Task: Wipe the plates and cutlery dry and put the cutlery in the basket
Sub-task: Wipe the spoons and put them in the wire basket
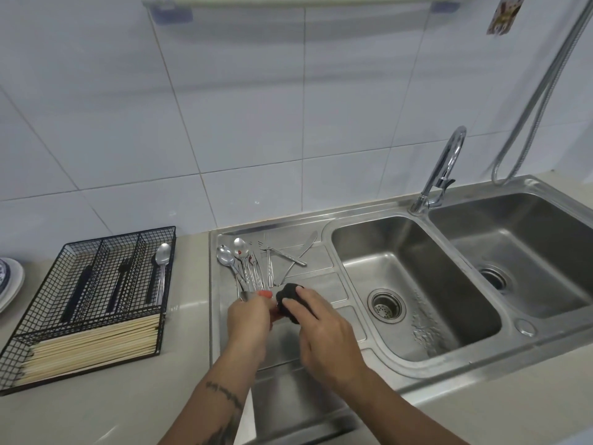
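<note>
Step in hand, as judged: drying 1 piece of cutlery over the draining board (pixel 321 284) of the sink.

The left hand (pixel 248 313) is closed around a metal utensil (pixel 246 296), only whose tip shows past the fingers; whether it is a spoon, fork or knife cannot be told. The right hand (pixel 321 329) grips a dark cloth (pixel 288 301), bunched, and presses it against the utensil beside the left hand.

Remaining wet cutlery (pixel 256 264) lies on the draining board just beyond the hands: 2 spoons, with forks and a knife (pixel 305 248) alongside. The wire basket (pixel 96 303) stands on the counter to the left, well apart from the hands. It holds dark-handled pieces in 2 compartments, 1 spoon (pixel 162 268) in the rightmost, and chopsticks (pixel 93 345) across the front section. Plates (pixel 11 281) sit at the far left edge.

Recommendations:
1. Wrap the cloth fully round the utensil and draw it along the whole length.
2. Keep the left hand's grip firm; wet steel is likely slippery.
3. Sort the dried piece with its own kind.
</note>
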### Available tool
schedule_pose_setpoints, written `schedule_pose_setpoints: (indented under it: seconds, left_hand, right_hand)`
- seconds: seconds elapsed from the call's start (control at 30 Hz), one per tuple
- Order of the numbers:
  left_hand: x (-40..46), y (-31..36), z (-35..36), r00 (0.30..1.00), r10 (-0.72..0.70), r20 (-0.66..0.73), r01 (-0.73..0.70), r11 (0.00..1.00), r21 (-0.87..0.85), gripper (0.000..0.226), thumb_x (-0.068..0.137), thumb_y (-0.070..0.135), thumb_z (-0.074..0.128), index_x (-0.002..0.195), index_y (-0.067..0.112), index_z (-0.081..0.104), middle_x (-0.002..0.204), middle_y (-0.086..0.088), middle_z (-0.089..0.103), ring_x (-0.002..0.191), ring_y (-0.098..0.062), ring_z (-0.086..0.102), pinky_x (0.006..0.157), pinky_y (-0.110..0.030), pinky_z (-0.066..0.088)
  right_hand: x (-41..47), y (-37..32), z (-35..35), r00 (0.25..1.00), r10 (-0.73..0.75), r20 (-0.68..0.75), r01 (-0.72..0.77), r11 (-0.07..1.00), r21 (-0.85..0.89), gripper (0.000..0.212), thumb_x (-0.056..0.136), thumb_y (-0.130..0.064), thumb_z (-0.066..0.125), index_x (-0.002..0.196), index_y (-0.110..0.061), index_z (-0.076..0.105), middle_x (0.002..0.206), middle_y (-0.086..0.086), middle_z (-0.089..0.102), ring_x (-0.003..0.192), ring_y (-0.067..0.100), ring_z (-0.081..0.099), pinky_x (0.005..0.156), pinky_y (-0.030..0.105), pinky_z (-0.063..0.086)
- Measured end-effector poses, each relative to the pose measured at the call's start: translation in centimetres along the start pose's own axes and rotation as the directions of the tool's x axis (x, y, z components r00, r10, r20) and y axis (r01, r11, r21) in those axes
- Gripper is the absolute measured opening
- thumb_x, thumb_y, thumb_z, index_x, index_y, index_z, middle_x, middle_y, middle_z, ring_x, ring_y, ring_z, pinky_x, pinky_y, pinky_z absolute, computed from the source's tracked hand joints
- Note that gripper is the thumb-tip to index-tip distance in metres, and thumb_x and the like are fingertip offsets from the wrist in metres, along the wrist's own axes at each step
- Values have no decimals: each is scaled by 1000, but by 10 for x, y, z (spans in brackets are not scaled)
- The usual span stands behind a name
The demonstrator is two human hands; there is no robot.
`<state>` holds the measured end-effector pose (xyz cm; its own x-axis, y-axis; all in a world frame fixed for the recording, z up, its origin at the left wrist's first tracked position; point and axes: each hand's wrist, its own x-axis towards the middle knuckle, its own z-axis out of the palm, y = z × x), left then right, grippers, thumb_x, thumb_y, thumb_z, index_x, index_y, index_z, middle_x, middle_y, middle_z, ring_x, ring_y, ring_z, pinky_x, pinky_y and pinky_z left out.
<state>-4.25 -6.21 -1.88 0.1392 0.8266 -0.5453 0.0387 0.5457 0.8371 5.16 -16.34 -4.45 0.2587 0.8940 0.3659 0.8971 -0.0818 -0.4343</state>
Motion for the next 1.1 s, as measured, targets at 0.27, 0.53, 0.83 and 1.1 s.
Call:
schedule_pose_setpoints:
  seconds: [0.27,0.53,0.83,1.1]
  left_hand:
    - [-3,-4,0,996,89,27,-89,996,4,20,84,-5,65,87,15,69,83,-14,74,81,-31,72,70,-28,58]
    - [-7,-5,-2,994,106,11,-106,994,-23,23,85,-8,64,88,14,68,91,-13,71,65,-16,72,57,-21,48]
    - [-2,-6,2,1000,3,31,1,993,-121,21,92,-5,54,94,15,62,79,-8,69,60,-16,68,59,-27,39]
    - [8,-12,-19,997,-51,61,61,984,-165,23,96,0,51,103,19,63,81,0,74,71,-11,72,67,-30,37]
  right_hand:
    - [10,-2,-3,992,32,124,-31,999,-7,44,86,-26,55,129,-28,46,154,1,34,146,24,23,118,38,24]
    - [16,9,3,999,11,38,-8,997,-79,51,81,-16,61,128,-31,54,123,-8,57,112,17,52,92,34,46]
    - [15,10,6,986,-157,-47,148,977,-155,49,79,-13,43,122,-15,64,124,6,61,117,29,54,102,38,45]
    - [17,15,9,981,-175,-85,159,973,-169,45,78,-9,47,117,-15,69,121,5,65,115,26,57,98,37,50]
